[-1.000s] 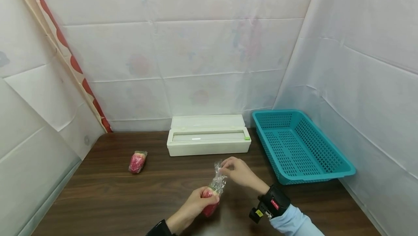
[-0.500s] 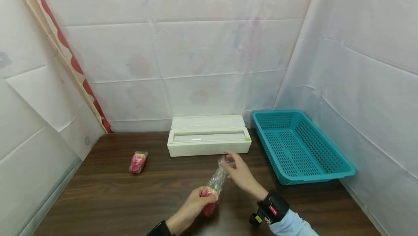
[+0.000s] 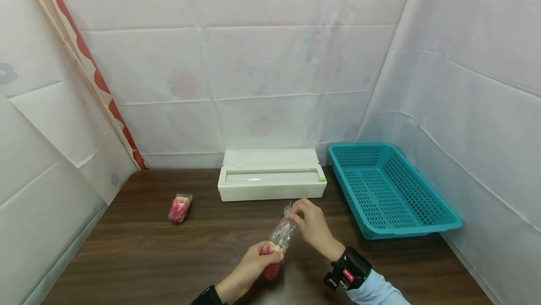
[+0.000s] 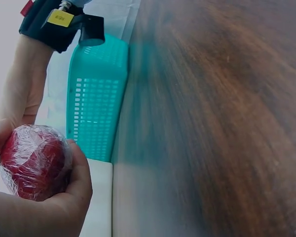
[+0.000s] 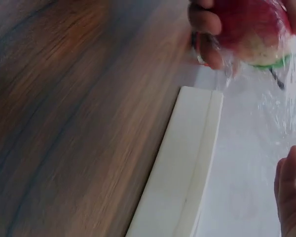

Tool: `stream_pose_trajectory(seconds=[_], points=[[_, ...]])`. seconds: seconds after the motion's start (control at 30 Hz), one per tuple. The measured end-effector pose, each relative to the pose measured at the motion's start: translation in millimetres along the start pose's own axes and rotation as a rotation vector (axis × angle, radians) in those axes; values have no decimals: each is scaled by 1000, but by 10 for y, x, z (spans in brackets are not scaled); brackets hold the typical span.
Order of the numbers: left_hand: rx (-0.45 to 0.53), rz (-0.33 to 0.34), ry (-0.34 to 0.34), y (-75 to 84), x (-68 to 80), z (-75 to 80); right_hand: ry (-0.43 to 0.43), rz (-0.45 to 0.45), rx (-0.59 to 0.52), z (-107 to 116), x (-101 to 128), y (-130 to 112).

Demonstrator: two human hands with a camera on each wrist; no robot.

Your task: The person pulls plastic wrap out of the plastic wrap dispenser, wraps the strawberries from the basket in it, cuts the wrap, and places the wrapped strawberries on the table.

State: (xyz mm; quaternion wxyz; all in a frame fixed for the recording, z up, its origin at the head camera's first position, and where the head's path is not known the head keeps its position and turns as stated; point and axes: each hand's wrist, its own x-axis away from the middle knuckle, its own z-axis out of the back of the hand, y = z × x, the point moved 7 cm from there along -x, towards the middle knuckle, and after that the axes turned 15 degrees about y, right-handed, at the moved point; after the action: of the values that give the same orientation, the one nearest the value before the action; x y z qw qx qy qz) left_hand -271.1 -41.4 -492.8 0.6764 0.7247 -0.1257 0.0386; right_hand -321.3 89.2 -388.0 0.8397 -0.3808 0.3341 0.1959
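Observation:
Low in the middle of the head view, my left hand (image 3: 251, 263) grips a red apple-like fruit (image 3: 272, 271) wrapped in clear plastic film. Fingers and thumb curl round the fruit (image 4: 34, 163) in the left wrist view. Its cream-coloured end with a green patch and dark stem shows in the right wrist view. From that end a loose tail of plastic film (image 3: 282, 232) stretches up and away. My right hand (image 3: 310, 225) pinches the far end of this tail. A second wrapped red fruit (image 3: 180, 208) lies on the table to the left.
Behind the hands stands a long white cling film box (image 3: 272, 191), its lid raised. At the right is a teal perforated basket (image 3: 359, 211). Both rest on a dark wooden table (image 3: 139, 258), with white cloth walls (image 3: 262, 61) at the back and sides.
My right hand lets the film's end slip, its fingers spread, then pinches it again. The film tail looks narrower and straighter. My left hand keeps its grip on the fruit.

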Motion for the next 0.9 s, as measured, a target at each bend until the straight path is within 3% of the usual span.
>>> stream_pose_trajectory(seconds=[0.3, 0.47, 0.67, 0.9], points=[[-4, -1, 3, -23, 43, 5, -183, -250, -23, -38, 12, 204], [-3, 1, 4, -32, 43, 10, -295, -337, -59, -90, 68, 228], [-20, -7, 2, -40, 46, 9, -274, -422, -160, -83, 63, 273], [-42, -31, -14, -22, 57, -21, -209, -426, -107, -69, -4, 311]])
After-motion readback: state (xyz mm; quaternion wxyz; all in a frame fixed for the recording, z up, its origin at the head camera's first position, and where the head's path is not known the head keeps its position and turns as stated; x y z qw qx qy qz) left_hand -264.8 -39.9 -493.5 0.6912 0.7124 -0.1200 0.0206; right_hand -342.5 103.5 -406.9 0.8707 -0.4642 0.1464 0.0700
